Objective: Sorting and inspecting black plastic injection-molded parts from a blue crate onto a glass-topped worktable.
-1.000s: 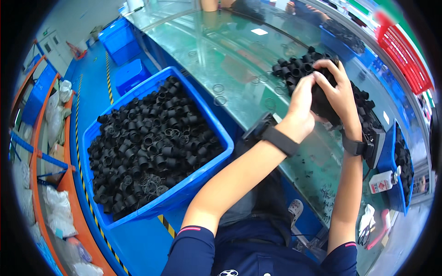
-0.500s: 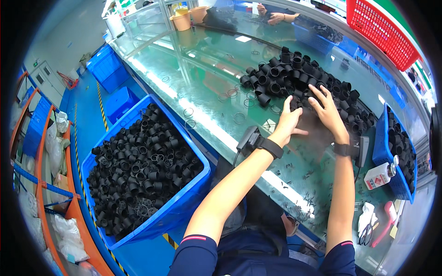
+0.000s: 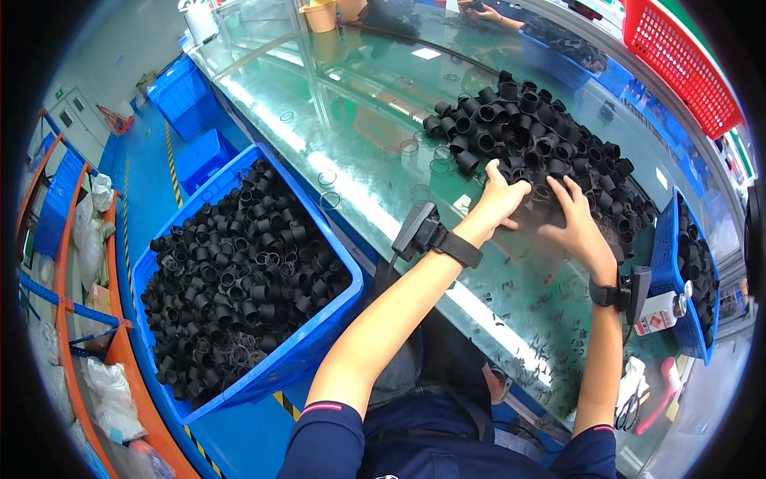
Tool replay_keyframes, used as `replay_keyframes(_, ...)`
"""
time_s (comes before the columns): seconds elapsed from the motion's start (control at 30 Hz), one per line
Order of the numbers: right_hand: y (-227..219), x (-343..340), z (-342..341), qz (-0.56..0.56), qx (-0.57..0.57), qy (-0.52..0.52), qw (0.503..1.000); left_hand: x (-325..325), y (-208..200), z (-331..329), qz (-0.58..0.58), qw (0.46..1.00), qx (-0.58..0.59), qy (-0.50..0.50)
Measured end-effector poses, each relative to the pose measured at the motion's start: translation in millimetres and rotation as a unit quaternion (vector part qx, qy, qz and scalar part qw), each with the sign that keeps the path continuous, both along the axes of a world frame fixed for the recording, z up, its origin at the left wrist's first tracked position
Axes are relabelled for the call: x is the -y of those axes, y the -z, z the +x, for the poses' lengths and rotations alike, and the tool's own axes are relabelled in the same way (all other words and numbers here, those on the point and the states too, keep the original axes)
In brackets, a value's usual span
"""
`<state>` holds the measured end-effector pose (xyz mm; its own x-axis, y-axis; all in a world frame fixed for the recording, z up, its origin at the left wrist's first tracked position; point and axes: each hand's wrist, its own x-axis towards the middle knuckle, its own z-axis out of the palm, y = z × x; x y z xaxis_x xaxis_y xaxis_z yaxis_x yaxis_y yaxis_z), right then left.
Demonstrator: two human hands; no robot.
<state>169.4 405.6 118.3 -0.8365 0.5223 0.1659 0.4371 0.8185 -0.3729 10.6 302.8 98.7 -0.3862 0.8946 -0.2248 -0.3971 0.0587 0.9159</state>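
Note:
A heap of short black plastic tube fittings (image 3: 523,120) lies on the green glass-topped table (image 3: 375,152). My left hand (image 3: 500,203) is at the heap's near edge, fingers apart and touching or just short of the fittings. To its right, my right hand (image 3: 584,233) also has its fingers spread, thumb toward the left hand. Some dark fittings show between the two hands, partly blurred. Neither hand visibly grips one. Each wrist wears a black strap with a small box on it.
A big blue bin (image 3: 351,279) full of black fittings stands at the left. Thin rings (image 3: 329,178) and dark scraps (image 3: 550,351) are scattered on the table. At the right are a blue basket (image 3: 664,247) of fittings, a metal-capped bottle (image 3: 658,313), scissors (image 3: 630,411) and a pink-handled tool (image 3: 661,399).
My right hand has drawn back from the heap toward me, fingers still spread. My left hand stays near the heap's edge. The whole view has shifted slightly.

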Motion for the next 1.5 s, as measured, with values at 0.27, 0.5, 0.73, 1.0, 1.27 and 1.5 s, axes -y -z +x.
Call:
replay_keyframes(0.27, 13, -7, -2, 0.116, -0.012, 0.084, 0.990, 5, -1, -8, -0.058, 0.982, -0.177, -0.034)
replay_keyframes(0.5, -6, 42, -25, 0.170, 0.086, 0.076, 0.979, 9, 7, -18, 0.027, 0.985, -0.163, -0.053)
replay_keyframes(0.73, 35, 34, -38, 0.258, 0.066, -0.006, 0.964, 48, -2, -34, 0.049, 0.978, -0.156, -0.132)
replay_keyframes(1.0, 39, 22, -32, 0.266, 0.092, 0.009, 0.960, 259, 16, -113, -0.073, 0.892, -0.351, -0.274)
replay_keyframes(1.27, 46, 30, -55, 0.268, 0.110, 0.024, 0.957, 399, 97, -123, -0.586, 0.486, -0.646, 0.059)
replay_keyframes(1.5, 62, 23, -57, 0.317, 0.094, 0.029, 0.943, 385, 100, -143, -0.514, 0.496, -0.699, 0.036)
